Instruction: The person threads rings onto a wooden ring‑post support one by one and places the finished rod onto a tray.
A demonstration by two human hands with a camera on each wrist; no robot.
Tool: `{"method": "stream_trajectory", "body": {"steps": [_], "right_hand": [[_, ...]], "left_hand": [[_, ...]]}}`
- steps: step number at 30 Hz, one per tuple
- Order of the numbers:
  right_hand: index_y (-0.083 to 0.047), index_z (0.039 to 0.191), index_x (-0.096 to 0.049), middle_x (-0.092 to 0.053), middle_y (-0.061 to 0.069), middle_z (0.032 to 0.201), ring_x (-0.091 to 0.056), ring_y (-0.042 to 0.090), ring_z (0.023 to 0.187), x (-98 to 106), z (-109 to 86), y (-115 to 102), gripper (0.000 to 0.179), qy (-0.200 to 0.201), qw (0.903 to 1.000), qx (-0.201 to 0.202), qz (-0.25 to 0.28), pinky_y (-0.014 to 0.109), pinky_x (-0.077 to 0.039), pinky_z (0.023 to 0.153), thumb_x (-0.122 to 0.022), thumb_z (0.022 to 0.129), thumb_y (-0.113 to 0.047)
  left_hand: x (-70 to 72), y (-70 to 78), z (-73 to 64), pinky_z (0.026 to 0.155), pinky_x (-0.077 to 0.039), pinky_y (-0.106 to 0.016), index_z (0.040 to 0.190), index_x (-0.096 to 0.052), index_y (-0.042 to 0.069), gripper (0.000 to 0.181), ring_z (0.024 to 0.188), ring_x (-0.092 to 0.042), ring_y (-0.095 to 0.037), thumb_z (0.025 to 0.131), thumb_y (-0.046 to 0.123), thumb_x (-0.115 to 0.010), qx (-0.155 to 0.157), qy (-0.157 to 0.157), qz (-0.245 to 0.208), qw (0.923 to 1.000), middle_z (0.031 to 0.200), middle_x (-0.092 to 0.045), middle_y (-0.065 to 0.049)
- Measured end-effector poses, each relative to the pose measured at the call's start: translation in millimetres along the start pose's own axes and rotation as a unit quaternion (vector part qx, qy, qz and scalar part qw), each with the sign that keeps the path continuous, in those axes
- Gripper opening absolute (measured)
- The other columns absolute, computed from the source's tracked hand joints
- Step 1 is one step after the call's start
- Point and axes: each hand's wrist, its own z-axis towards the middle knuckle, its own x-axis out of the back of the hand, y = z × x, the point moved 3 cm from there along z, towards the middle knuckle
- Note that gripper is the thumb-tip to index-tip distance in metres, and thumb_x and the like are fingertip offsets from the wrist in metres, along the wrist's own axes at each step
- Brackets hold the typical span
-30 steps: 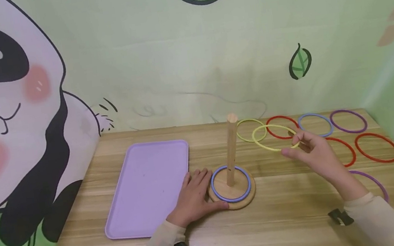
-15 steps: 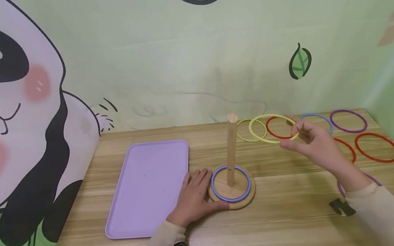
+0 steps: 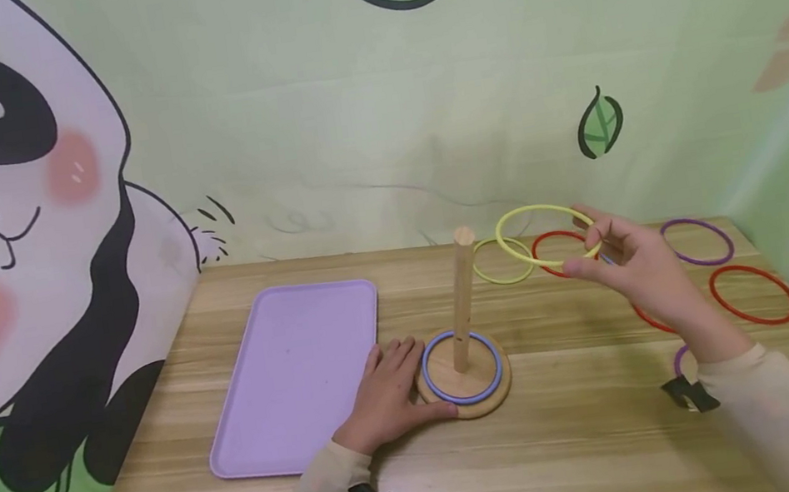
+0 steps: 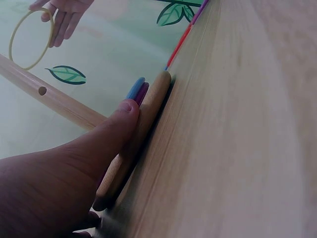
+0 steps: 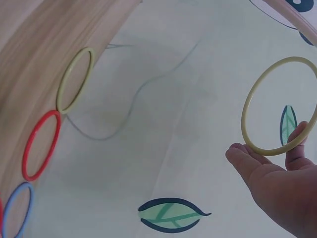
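A wooden ring-toss stand (image 3: 462, 295) rises from a round base near the table's middle. My left hand (image 3: 388, 394) holds that base at its left and front edge, thumb along the rim. A blue ring (image 3: 426, 372) lies around the post on the base; in the left wrist view a purple ring (image 4: 142, 91) shows under it. Up and to the right of the post, my right hand (image 3: 632, 267) pinches a yellow ring (image 5: 244, 111) by its right side. This ring is tilted in the air, apart from the post.
A lilac tray (image 3: 290, 361) lies left of my left hand. Along the back right rest another yellow ring (image 3: 477, 272), a red ring (image 5: 25, 158), a blue ring (image 5: 31, 198) and a purple ring (image 3: 730, 241). More rings lie nearer, partly behind my right arm. A wall stands behind.
My right hand has lifted the yellow ring higher and shifted slightly right, away from the table. My left hand stays on the base.
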Motion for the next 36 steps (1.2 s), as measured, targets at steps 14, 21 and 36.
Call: {"method": "stream_trajectory", "body": {"steps": [14, 21, 36], "right_hand": [[0.003, 0.097, -0.05, -0.044, 0.019, 0.162, -0.042, 0.039, 0.15, 2.7, 7.3, -15.7, 0.033, 0.015, 0.9999, 0.001, 0.002, 0.013, -0.041, 0.109, -0.081, 0.094, -0.007], [0.002, 0.098, -0.051, -0.046, 0.012, 0.163, -0.042, 0.031, 0.151, 5.6, 11.1, -26.2, 0.033, 0.013, 0.9999, -0.005, -0.001, 0.016, -0.041, 0.112, -0.082, 0.094, -0.01], [0.002, 0.095, -0.052, -0.046, 0.013, 0.163, -0.046, 0.03, 0.149, -1.4, 16.8, -48.5, 0.03, 0.011, 0.9988, 0.039, 0.026, 0.021, -0.041, 0.114, -0.081, 0.092, -0.002]], "left_hand": [[-0.2, 1.8, 0.6, 0.129, -0.008, -0.057, 0.162, -0.038, 0.0, 0.116, 0.157, -0.028, -0.042, 0.081, 0.072, -0.078, 0.0, -0.001, 0.001, 1.0, 0.166, -0.038, -0.022], [-0.7, -0.3, 1.0, 0.129, -0.008, -0.057, 0.162, -0.038, 0.001, 0.115, 0.157, -0.028, -0.042, 0.081, 0.072, -0.078, -0.001, -0.003, 0.003, 1.0, 0.166, -0.038, -0.022], [0.1, 0.1, 0.7, 0.13, -0.007, -0.056, 0.163, -0.036, 0.0, 0.117, 0.158, -0.025, -0.041, 0.081, 0.073, -0.078, 0.001, -0.005, 0.0, 1.0, 0.167, -0.036, -0.022]]}}
